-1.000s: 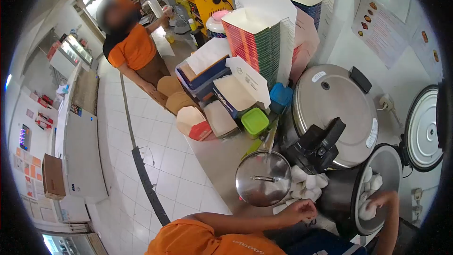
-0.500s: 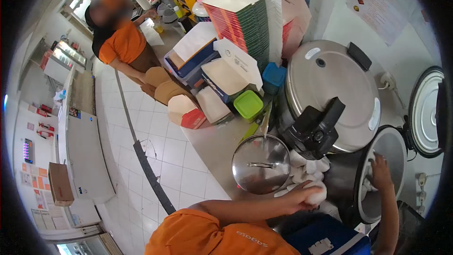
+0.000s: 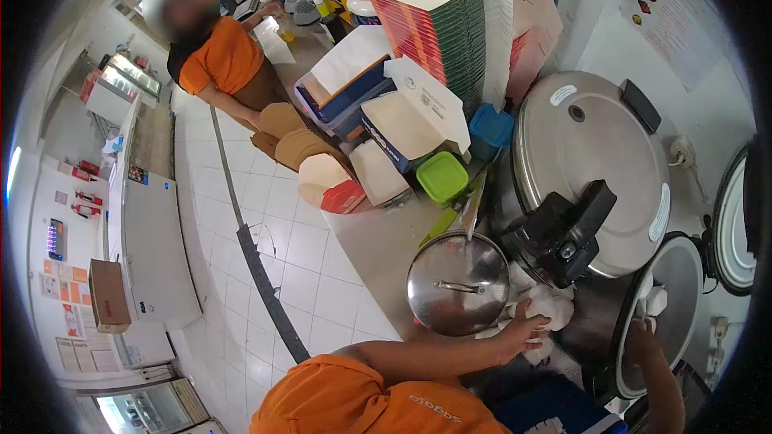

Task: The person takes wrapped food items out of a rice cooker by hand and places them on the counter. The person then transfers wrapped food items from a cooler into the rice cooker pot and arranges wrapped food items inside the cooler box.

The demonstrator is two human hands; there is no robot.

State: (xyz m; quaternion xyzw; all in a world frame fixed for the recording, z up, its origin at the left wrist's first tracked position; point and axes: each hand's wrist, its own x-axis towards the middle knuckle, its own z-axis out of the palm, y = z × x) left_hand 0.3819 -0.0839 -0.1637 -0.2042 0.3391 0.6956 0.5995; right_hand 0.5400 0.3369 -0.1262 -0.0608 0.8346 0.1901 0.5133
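Observation:
My left hand (image 3: 519,340) lies at a pile of white wrapped bundles (image 3: 552,308) on the counter, fingers spread against them. Inside an open cooker pot (image 3: 690,281) my right hand (image 3: 641,342) reaches down, beside white bundles (image 3: 656,300) along the pot's inner wall. Its fingertips are mostly hidden, so its grip does not show. A steel pan lid (image 3: 458,283) with a loop handle rests left of the pile. Behind it stands a large closed cooker (image 3: 591,169) with a black latch handle.
Stacked food cartons (image 3: 450,28), an open carton (image 3: 410,120) and a green-lidded container (image 3: 442,178) crowd the counter (image 3: 362,233). The pot's hinged lid (image 3: 733,213) stands raised at right. A co-worker in orange (image 3: 221,60) stands across, a hand near brown cartons (image 3: 297,141).
My left hand has let go of a white bundle, and its fingers have spread over the pile. My right hand has moved lower in the pot. The view has shifted slightly.

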